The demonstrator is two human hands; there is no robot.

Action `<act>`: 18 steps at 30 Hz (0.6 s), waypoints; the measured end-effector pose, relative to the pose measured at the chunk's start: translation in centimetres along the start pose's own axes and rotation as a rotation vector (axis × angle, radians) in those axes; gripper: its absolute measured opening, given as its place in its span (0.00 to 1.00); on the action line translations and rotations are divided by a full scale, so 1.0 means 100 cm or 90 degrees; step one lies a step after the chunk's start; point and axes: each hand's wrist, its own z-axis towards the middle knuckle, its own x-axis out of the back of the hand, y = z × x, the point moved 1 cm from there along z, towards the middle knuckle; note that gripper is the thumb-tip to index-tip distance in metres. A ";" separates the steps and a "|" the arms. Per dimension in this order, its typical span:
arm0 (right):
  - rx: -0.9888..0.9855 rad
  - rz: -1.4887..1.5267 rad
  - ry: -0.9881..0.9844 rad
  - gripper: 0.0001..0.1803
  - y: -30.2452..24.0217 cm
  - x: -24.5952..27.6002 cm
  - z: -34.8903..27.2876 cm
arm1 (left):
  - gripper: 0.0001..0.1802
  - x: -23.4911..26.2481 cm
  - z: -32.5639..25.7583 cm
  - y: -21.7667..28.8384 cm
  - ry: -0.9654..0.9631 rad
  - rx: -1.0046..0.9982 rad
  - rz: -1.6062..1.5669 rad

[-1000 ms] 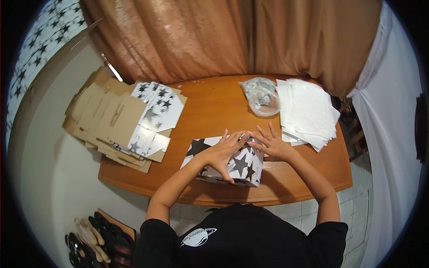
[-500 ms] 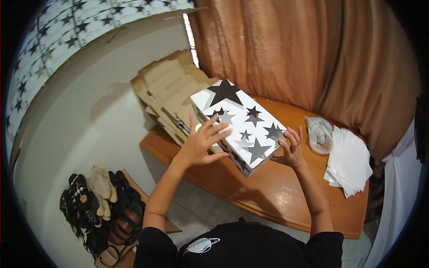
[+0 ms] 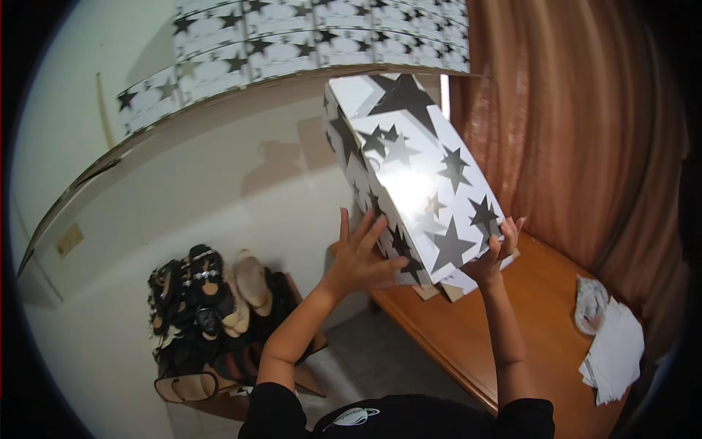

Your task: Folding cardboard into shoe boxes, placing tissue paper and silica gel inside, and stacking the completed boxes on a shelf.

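Glossy white cardboard box with black and grey stars (image 3: 425, 175) sits tilted between the fingers of both hands. Left hand (image 3: 360, 262) lies spread, unclenched, against its left side; right hand (image 3: 495, 252) grasps its near right corner. Estimate: light if empty (contents hidden), stiff, slick, dentable. Best hold: bottom edges, beneath both sets of fingers.

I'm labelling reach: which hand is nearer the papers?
Right. The right hand, holding the box, is left of the papers; the left hand, at the box's left side, is farther left.
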 end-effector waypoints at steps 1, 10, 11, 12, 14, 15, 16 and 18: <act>0.003 0.011 -0.001 0.38 -0.009 -0.012 0.008 | 0.44 0.014 0.002 -0.008 -0.005 0.004 0.020; 0.009 0.122 0.200 0.24 -0.116 -0.107 0.105 | 0.40 0.152 0.009 -0.063 0.062 0.014 0.260; 0.025 0.148 0.245 0.25 -0.129 -0.115 0.122 | 0.38 0.167 0.008 -0.068 0.070 0.001 0.298; 0.017 0.152 0.252 0.26 -0.142 -0.123 0.134 | 0.37 0.185 0.008 -0.072 0.053 0.013 0.318; 0.015 0.178 0.294 0.28 -0.167 -0.138 0.161 | 0.41 0.216 0.012 -0.080 0.056 0.018 0.381; 0.022 0.196 0.327 0.28 -0.176 -0.147 0.175 | 0.43 0.227 0.016 -0.084 0.062 0.030 0.408; 0.030 0.209 0.332 0.27 -0.184 -0.155 0.186 | 0.43 0.240 0.019 -0.087 0.057 0.028 0.423; 0.062 0.263 0.366 0.31 -0.203 -0.169 0.212 | 0.45 0.267 0.023 -0.092 0.059 0.062 0.496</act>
